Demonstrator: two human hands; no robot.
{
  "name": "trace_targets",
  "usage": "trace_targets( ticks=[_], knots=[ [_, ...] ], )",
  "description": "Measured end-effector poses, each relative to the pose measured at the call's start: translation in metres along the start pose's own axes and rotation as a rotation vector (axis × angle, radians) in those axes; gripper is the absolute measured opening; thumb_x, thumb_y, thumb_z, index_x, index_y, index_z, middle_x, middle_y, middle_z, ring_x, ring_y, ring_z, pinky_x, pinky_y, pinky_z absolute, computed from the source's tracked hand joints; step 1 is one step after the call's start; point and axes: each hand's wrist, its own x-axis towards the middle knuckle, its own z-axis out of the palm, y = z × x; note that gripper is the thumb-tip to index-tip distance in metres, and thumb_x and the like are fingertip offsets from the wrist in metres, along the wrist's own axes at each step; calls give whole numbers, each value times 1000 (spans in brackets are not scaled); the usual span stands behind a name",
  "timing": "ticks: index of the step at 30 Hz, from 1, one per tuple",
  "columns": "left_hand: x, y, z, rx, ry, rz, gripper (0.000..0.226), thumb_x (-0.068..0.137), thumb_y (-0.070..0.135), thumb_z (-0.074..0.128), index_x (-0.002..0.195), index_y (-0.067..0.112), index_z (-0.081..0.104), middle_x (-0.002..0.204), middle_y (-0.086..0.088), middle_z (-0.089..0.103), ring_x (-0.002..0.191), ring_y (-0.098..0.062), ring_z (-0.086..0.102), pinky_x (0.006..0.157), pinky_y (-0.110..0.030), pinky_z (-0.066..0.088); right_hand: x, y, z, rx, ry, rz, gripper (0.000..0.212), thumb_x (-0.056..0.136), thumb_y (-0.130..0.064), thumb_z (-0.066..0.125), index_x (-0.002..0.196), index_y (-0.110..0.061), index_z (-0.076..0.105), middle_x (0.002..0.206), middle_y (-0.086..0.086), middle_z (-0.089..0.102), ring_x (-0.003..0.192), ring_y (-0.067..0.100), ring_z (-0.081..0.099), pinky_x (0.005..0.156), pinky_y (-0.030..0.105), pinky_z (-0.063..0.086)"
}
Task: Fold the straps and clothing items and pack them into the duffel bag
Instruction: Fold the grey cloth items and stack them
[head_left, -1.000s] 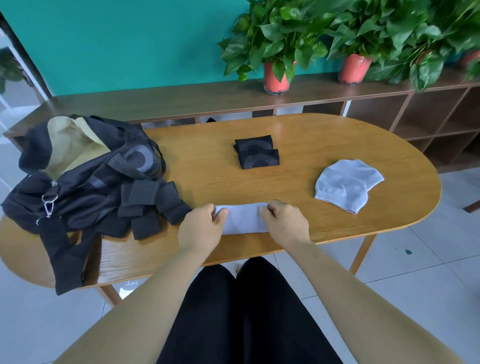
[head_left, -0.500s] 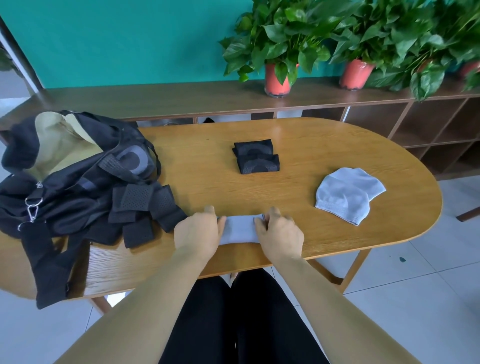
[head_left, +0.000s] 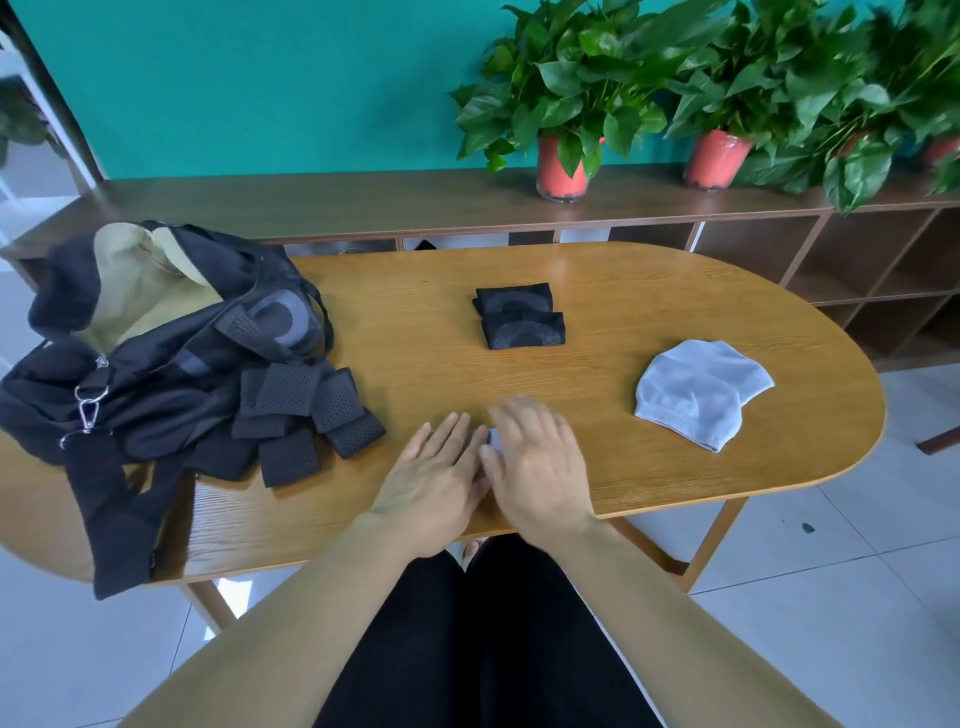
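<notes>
Both left hand (head_left: 434, 480) and right hand (head_left: 537, 465) press flat on pale cloth (head_left: 493, 440)

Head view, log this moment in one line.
left hand: flat on pale cloth | right hand: flat on same | duffel bag: open | black folded piece, grey piece: unpacked

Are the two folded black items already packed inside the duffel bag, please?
No, the folded black items lie on the table, well apart from the duffel bag.
</notes>
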Motion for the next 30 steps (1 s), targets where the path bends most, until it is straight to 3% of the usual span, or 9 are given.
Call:
trace_targets(
  ticks=[1, 3, 6, 13, 18, 22, 26, 28, 30],
  knots=[
    [0, -1, 1, 22, -11, 12, 60, 102, 39, 14, 152, 17, -12, 159, -3, -15, 145, -15, -19, 119, -39, -9, -4, -4, 0, 15, -116, -65, 57, 98, -44, 25, 141, -9, 40, 149, 7, 38, 141, 22, 27, 116, 39, 20],
    [0, -2, 6, 25, -16, 15, 61, 100, 41, 10, 150, 17, -16, 159, -1, -17, 144, -13, -22, 119, -37, -9, -9, -4, 1, 64, -326, -68, 73, 94, -56, 1, 151, -11, 11, 159, 1, 8, 146, 11, -5, 119, 33, -6],
    [-3, -5, 11, -28, -12, 0, 77, 87, 59, -14, 150, 15, -16, 159, 0, -16, 142, -9, -23, 116, -30, -14, -12, 3, 5, 48, -424, -12, 80, 85, -61, -9, 151, -16, -4, 159, -3, -8, 143, 7, -18, 117, 29, -13],
    [1, -9, 8, -56, -34, -24, 68, 98, 53, 3, 152, 13, -5, 161, -1, -1, 147, -12, -6, 117, -27, -7, -15, 20, 8, 34, -433, -56, 78, 85, -60, -14, 150, -18, -5, 159, -6, -8, 142, 4, -18, 118, 31, -9],
    [8, -12, -11, -179, -99, -53, 54, 104, 36, 19, 153, 15, 10, 160, 1, 13, 146, -15, 9, 118, -30, 16, -8, 22, 5, 177, -411, -2, 62, 97, -51, 8, 151, -21, 15, 159, -9, 8, 144, 0, -7, 118, 27, -7],
    [15, -14, -25, -155, -92, -141, 48, 102, 30, 30, 148, 17, 29, 146, 1, 37, 133, -22, 33, 99, -38, 40, -5, 32, 2, 237, -221, 228, 46, 99, -37, 39, 144, -24, 39, 151, -6, 34, 141, 10, 19, 111, 30, 14],
    [26, -14, -37, -198, -163, -271, 27, 93, 33, 46, 116, 19, 52, 107, -1, 54, 94, -21, 51, 65, -32, 41, 2, 32, 0, 123, -246, 361, 59, 90, -48, 48, 142, -22, 39, 136, -2, 44, 125, 20, 29, 99, 33, 25],
    [35, -18, -41, -326, -204, -333, 9, 86, 25, 52, 86, 16, 50, 82, 0, 50, 69, -20, 45, 54, -28, 31, 11, 32, -2, 137, -298, 406, 54, 86, -49, 50, 135, -26, 46, 130, -1, 42, 120, 21, 29, 97, 32, 24],
    [42, -20, -45, -507, -228, -375, 16, 79, 19, 56, 74, 16, 41, 73, -2, 40, 62, -20, 34, 54, -29, 24, 19, 35, -4, 188, -329, 454, 45, 81, -46, 55, 123, -30, 52, 122, -4, 44, 117, 19, 31, 94, 30, 24]
  ],
)
